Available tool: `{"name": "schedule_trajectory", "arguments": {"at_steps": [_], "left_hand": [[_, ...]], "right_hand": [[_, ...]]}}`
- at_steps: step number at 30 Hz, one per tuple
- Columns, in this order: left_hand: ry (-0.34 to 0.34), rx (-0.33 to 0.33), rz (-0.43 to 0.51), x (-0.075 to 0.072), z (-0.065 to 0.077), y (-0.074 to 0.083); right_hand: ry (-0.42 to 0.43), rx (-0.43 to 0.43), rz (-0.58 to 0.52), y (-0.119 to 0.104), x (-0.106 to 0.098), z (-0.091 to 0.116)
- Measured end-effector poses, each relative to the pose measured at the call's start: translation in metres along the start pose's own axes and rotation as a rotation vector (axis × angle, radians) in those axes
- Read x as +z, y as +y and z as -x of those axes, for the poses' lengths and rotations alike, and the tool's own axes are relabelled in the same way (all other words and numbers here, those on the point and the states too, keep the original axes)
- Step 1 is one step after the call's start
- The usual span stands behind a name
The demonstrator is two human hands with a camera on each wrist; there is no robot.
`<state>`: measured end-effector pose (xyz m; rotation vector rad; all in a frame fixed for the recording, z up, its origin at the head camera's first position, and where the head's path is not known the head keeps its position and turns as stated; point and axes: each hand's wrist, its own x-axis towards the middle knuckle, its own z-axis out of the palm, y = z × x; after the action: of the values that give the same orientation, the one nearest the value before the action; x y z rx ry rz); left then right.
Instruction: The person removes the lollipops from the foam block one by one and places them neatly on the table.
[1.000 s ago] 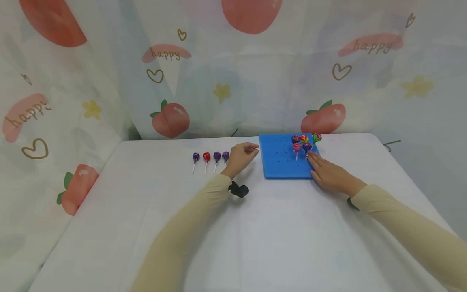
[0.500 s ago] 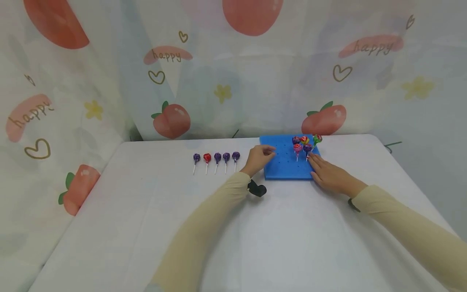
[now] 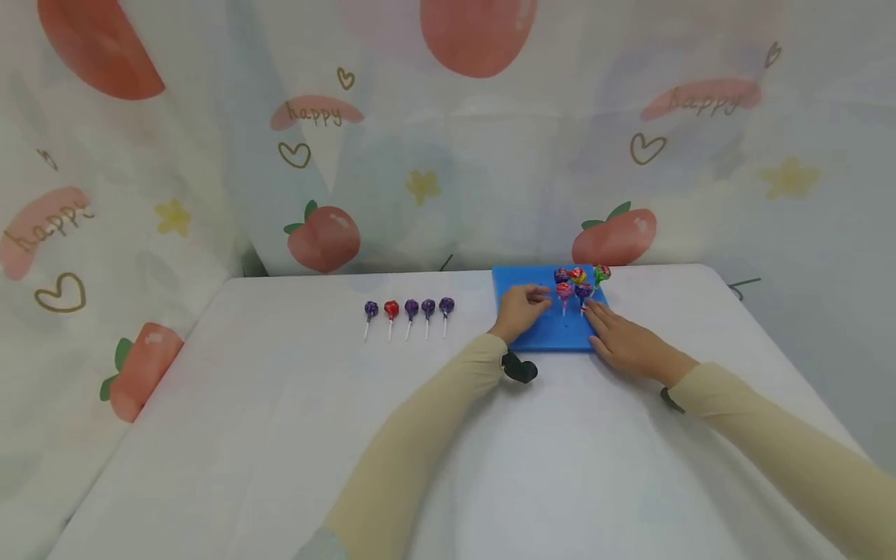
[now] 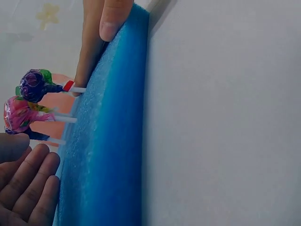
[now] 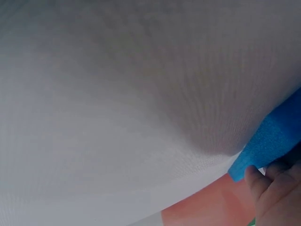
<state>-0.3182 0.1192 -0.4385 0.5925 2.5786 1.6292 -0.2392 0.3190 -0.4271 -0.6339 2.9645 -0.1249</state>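
Note:
My left hand is over the left part of a blue foam board, its fingers toward the lollipops standing there. In the left wrist view its fingers are loosely extended, with nothing seen between them and the thumb. Closest to them are a pink lollipop and a purple lollipop, their white sticks in the foam. Behind these stand another purple lollipop, a yellow-red one and a green one. My right hand rests with straight fingers on the board's right edge.
Left of the board, a row of several lollipops lies on the white tablecloth: a red lollipop among purple lollipops. A printed curtain hangs behind the table. Black bands sit at the wrists.
My left hand has moved right, from beside the lollipop row to over the blue board, uncovering the row's right end. The right hand stays at the board's edge.

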Motion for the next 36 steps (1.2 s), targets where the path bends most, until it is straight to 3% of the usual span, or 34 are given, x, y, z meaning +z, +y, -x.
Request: {"name": "schedule_trajectory", "arguments": {"at_steps": [5, 14, 25, 36], "left_hand": [[0.025, -0.023, 0.034, 0.009, -0.001, 0.001], [0.045, -0.042, 0.015, 0.016, -0.002, 0.008], [0.080, -0.051, -0.058, 0.022, -0.005, 0.011], [0.009, 0.009, -0.155, 0.022, -0.004, 0.010]], "right_hand": [[-0.007, 0.006, 0.010, -0.002, -0.001, 0.000], [0.007, 0.002, 0.023, -0.003, -0.001, -0.003], [0.003, -0.002, 0.022, -0.001, 0.000, -0.002], [0.000, 0.001, 0.016, 0.000, 0.001, -0.001]]}}
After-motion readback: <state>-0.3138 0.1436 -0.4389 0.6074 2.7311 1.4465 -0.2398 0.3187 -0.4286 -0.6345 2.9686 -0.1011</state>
